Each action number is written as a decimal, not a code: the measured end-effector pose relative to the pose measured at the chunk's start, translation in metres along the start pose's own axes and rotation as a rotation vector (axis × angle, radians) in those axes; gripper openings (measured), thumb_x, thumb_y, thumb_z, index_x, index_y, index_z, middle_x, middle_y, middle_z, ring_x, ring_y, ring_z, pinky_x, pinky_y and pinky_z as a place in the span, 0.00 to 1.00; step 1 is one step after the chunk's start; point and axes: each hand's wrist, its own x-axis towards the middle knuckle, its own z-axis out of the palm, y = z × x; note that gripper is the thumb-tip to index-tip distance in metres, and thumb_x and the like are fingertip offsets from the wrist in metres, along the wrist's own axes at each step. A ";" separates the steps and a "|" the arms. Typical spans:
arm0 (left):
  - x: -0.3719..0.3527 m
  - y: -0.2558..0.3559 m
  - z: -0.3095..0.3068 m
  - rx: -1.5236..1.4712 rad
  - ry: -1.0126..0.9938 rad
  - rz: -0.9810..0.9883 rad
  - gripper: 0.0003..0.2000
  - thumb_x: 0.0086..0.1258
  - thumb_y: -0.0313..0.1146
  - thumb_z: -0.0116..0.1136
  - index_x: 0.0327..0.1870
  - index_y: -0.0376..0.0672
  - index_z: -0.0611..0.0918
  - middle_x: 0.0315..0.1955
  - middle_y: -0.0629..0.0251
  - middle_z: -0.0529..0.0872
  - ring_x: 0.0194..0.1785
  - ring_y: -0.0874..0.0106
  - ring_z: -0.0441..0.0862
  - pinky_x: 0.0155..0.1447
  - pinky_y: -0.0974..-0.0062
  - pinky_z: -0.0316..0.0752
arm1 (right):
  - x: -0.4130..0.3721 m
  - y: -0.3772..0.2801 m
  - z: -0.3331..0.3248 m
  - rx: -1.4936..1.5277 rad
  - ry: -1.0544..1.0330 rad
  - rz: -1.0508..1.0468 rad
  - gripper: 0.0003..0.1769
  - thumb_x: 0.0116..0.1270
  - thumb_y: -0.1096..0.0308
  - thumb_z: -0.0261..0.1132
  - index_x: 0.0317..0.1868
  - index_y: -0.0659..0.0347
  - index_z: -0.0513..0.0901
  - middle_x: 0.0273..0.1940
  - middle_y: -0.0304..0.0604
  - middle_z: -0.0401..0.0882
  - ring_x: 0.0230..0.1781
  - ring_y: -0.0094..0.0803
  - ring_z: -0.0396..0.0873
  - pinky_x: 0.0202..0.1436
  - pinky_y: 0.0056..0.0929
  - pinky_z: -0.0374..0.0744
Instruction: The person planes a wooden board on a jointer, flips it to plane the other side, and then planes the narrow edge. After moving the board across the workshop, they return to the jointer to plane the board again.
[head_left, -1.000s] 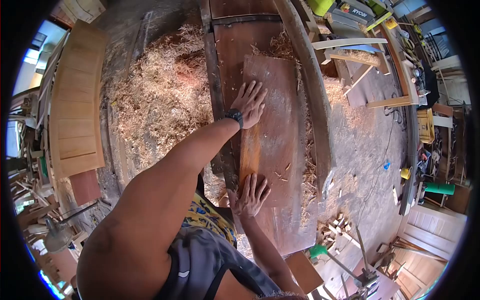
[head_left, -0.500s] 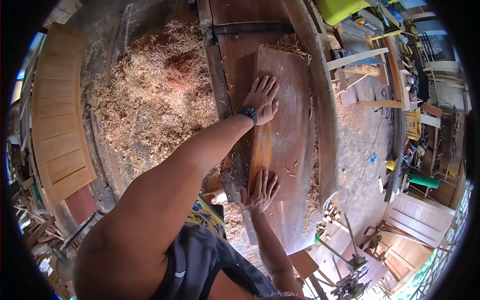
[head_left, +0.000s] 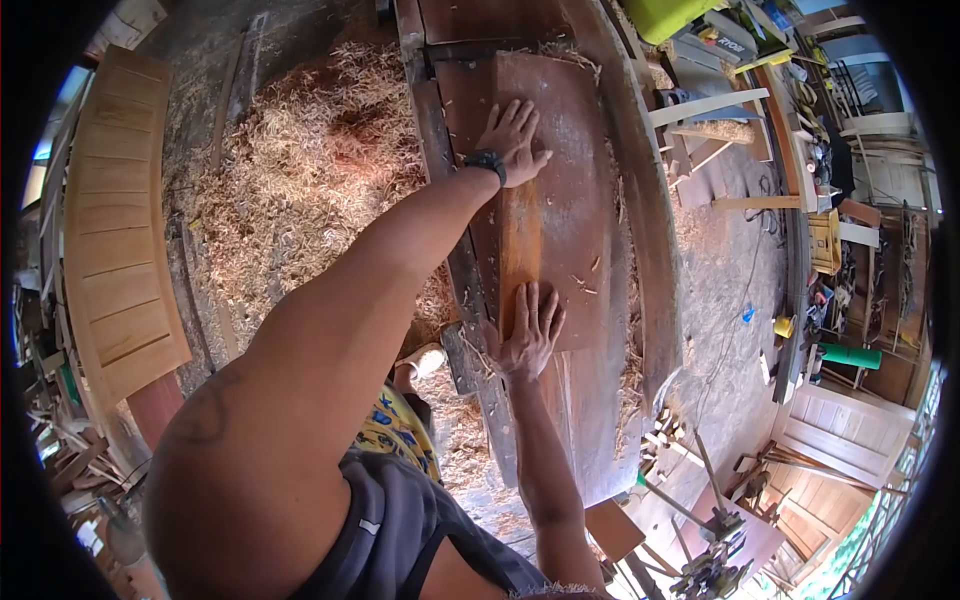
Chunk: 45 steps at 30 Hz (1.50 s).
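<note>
A wide reddish-brown wooden board lies flat on a long bed with dark side rails. Along its left part runs a lighter orange-brown strip, and a few shavings rest on its face. My left hand, with a black watch at the wrist, presses palm down on the board's upper left part, fingers spread. Lower down, my right hand lies at the board's near end, its fingers stretched over the surface and its thumb out to the left. Neither hand is closed around anything.
Wood shavings are heaped on the floor left of the bed. A panelled wooden door leans at the far left. A long timber runs along the bed's right side. Tools and a green roll are at the right.
The board has slid up and away from me along the bed, with both hands moving forward on it. More of the bed shows behind its near end.
</note>
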 end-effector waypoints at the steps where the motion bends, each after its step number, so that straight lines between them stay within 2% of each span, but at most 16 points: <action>1: -0.007 0.001 -0.001 0.000 0.007 -0.001 0.41 0.78 0.60 0.45 0.84 0.40 0.59 0.85 0.57 0.54 0.87 0.56 0.45 0.88 0.49 0.37 | -0.003 0.001 -0.003 0.023 -0.004 -0.019 0.49 0.68 0.35 0.63 0.79 0.61 0.69 0.80 0.49 0.66 0.83 0.64 0.54 0.84 0.66 0.46; 4: -0.032 0.004 -0.011 0.039 -0.042 -0.034 0.43 0.78 0.60 0.46 0.83 0.35 0.58 0.84 0.53 0.53 0.87 0.56 0.45 0.88 0.48 0.38 | -0.025 0.000 -0.008 0.047 -0.012 -0.026 0.49 0.67 0.35 0.64 0.78 0.60 0.69 0.80 0.49 0.66 0.83 0.63 0.53 0.85 0.65 0.45; 8: -0.062 0.014 -0.016 0.022 -0.097 -0.158 0.41 0.79 0.59 0.46 0.84 0.38 0.57 0.85 0.56 0.51 0.88 0.57 0.43 0.88 0.47 0.37 | -0.046 -0.004 -0.013 0.051 -0.051 -0.019 0.49 0.67 0.34 0.64 0.78 0.59 0.69 0.80 0.48 0.66 0.84 0.60 0.53 0.85 0.64 0.43; 11: -0.068 0.017 -0.020 0.021 -0.054 -0.163 0.42 0.78 0.60 0.47 0.84 0.38 0.57 0.85 0.55 0.51 0.88 0.57 0.43 0.88 0.47 0.37 | -0.049 -0.003 -0.009 0.034 -0.060 -0.012 0.49 0.67 0.34 0.63 0.78 0.58 0.70 0.80 0.47 0.66 0.84 0.59 0.53 0.85 0.63 0.43; 18: -0.047 0.008 -0.018 0.031 -0.021 -0.141 0.44 0.77 0.63 0.47 0.83 0.38 0.59 0.85 0.54 0.53 0.88 0.57 0.45 0.88 0.47 0.37 | -0.030 -0.005 0.001 0.015 -0.004 -0.028 0.49 0.66 0.32 0.63 0.78 0.58 0.71 0.80 0.46 0.67 0.84 0.58 0.54 0.85 0.62 0.44; 25: -0.021 -0.008 -0.016 0.057 -0.006 -0.131 0.44 0.77 0.64 0.46 0.83 0.38 0.59 0.85 0.55 0.53 0.88 0.57 0.45 0.88 0.49 0.36 | -0.001 -0.015 0.001 0.045 -0.043 0.008 0.49 0.67 0.34 0.63 0.79 0.57 0.70 0.80 0.45 0.66 0.84 0.57 0.53 0.86 0.62 0.43; 28: -0.011 -0.015 -0.021 0.053 -0.020 -0.131 0.44 0.77 0.64 0.46 0.83 0.38 0.58 0.85 0.55 0.52 0.88 0.57 0.45 0.88 0.50 0.36 | 0.011 -0.020 0.001 0.021 -0.053 0.005 0.48 0.67 0.35 0.64 0.79 0.57 0.69 0.80 0.46 0.66 0.85 0.58 0.52 0.86 0.62 0.43; 30: -0.005 -0.019 -0.023 0.055 -0.035 -0.122 0.44 0.78 0.63 0.45 0.84 0.37 0.58 0.85 0.55 0.52 0.88 0.57 0.44 0.88 0.50 0.36 | 0.018 -0.023 0.003 0.045 -0.005 -0.007 0.47 0.68 0.34 0.62 0.76 0.60 0.72 0.79 0.46 0.68 0.84 0.62 0.53 0.85 0.64 0.44; 45: 0.032 -0.046 -0.023 0.029 -0.012 -0.113 0.43 0.78 0.63 0.45 0.82 0.35 0.59 0.84 0.53 0.53 0.87 0.56 0.45 0.88 0.49 0.37 | 0.061 -0.032 0.012 0.046 0.024 -0.025 0.46 0.68 0.36 0.61 0.75 0.62 0.74 0.78 0.48 0.69 0.83 0.63 0.54 0.85 0.65 0.44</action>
